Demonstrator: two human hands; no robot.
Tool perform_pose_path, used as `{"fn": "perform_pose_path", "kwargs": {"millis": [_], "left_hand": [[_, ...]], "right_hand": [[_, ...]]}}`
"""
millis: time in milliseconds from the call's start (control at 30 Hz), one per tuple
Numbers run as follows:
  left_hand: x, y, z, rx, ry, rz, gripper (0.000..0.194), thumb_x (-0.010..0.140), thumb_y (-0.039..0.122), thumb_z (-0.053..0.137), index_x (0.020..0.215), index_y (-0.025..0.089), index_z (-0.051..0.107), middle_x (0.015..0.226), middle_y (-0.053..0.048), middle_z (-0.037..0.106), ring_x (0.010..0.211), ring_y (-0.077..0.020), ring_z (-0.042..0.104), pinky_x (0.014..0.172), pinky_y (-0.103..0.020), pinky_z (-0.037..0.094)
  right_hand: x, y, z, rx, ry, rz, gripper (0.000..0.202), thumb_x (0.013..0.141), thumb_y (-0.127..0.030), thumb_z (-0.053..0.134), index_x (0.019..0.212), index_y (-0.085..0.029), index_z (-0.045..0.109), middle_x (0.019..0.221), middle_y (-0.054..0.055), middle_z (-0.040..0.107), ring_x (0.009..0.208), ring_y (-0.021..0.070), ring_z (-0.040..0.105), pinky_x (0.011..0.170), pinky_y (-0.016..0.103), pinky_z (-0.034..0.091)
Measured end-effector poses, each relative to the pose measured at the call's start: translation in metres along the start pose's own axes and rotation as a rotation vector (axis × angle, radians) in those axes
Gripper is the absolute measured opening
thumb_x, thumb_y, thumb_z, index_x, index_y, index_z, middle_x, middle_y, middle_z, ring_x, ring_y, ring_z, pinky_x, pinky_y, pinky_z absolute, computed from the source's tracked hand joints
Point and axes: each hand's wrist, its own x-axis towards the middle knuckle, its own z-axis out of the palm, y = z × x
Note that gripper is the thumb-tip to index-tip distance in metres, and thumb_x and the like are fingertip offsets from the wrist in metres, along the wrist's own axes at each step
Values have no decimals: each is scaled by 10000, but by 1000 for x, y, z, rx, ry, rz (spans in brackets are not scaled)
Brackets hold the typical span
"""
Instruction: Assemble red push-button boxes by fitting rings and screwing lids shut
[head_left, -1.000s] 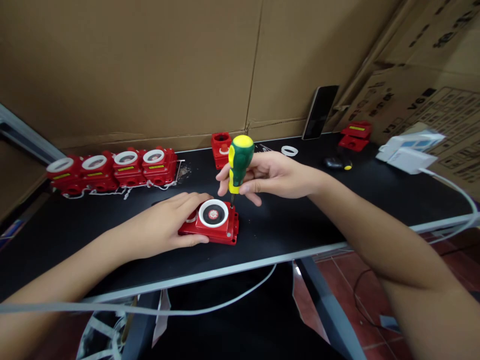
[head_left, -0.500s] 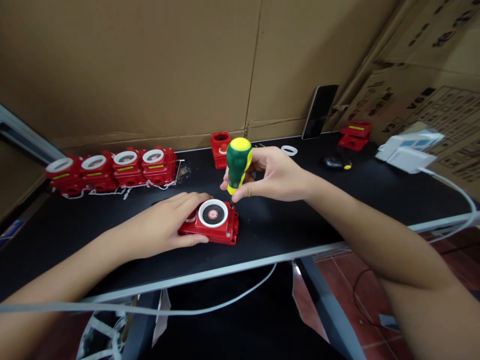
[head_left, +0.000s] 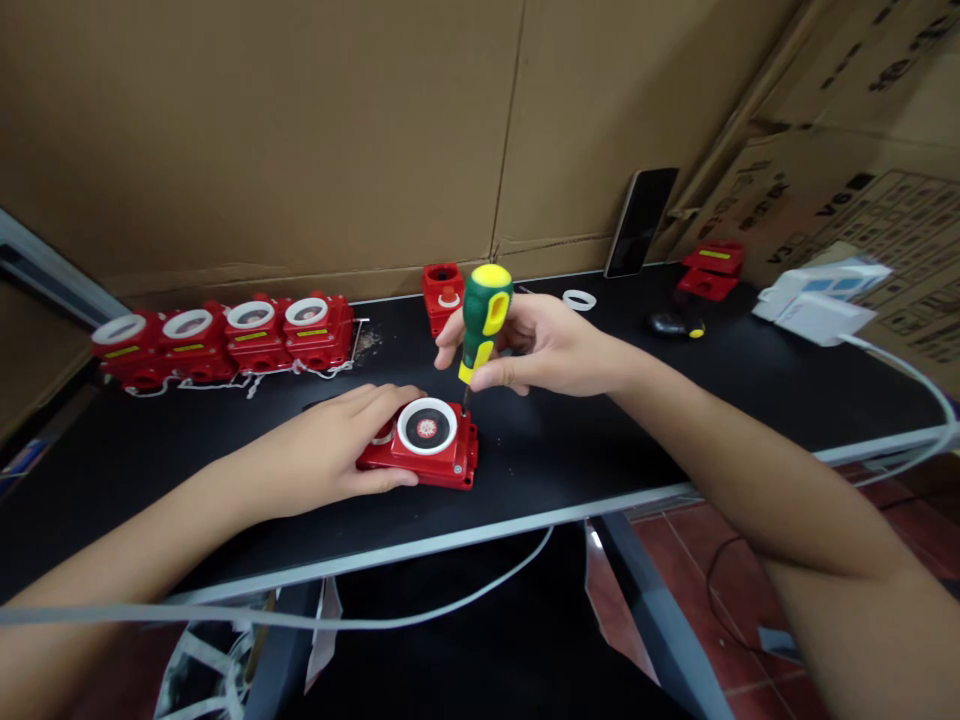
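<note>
A red housing (head_left: 424,466) with a white ring (head_left: 403,440) around its round dark window lies on the black table. My left hand (head_left: 346,440) is wrapped over its left end and grips it. My right hand (head_left: 540,345) holds a green-and-yellow screwdriver (head_left: 484,315) by the handle, thumb against the yellow collar and some fingers lifted off. The screwdriver stands nearly upright, leaning a little to the right. Its tip meets the housing's far right corner, where the screw head is too small to make out. Another screw shows at the near right corner.
Several similar red housings (head_left: 259,352) stand in a row at the left with white cords. Behind my right hand is an opened red housing (head_left: 442,290). A white ring (head_left: 579,300), a phone (head_left: 641,222), red parts (head_left: 711,270), a dark-handled tool (head_left: 671,324) and a white charger (head_left: 817,312) are further right.
The screwdriver's handle has tipped slightly to the right and turned, showing more yellow. My right fingers have loosened and spread around it. My left hand and the housing have stayed put.
</note>
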Motion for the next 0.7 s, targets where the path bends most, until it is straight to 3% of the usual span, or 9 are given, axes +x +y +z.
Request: {"fn": "perform_pose_path", "kwargs": {"millis": [100,233,533,700], "left_hand": [[0,0,0,-5,-7,-9,674,1097,661,707,1610,246,572,1490,-144,763,1283,-351,775,1072,-417,611],[1,1,0,-4,0,1,674,1096,675,699,1608,253,579,1467,-134,772,1261,-347,781,1069,-419,613],[0,-1,1,-9,3,-7,687,1096,692,701,1609,253,576,1472,-140,770,1266,-347,782,1071,-421,615],[0,-3,3,-2,20,-1,706,1087,707,694,1615,253,576,1477,-147,770,1279,-360,777,1099,-439,613]], "right_hand": [[-1,-2,-9,79,-139,-45,404,1089,-331,851,1400,-102,734,1278,157,835,721,70,662,550,177,521],[-3,-7,-14,66,-218,-9,392,1140,-337,790,1445,-96,734,1258,163,846,664,55,634,616,200,596],[0,-5,-4,19,-101,-19,309,1023,-224,882,1290,-112,772,1183,137,854,875,137,737,578,177,543],[0,-5,-2,-86,-27,-10,378,962,-351,975,1196,-138,769,1106,97,859,846,158,737,633,235,544]]}}
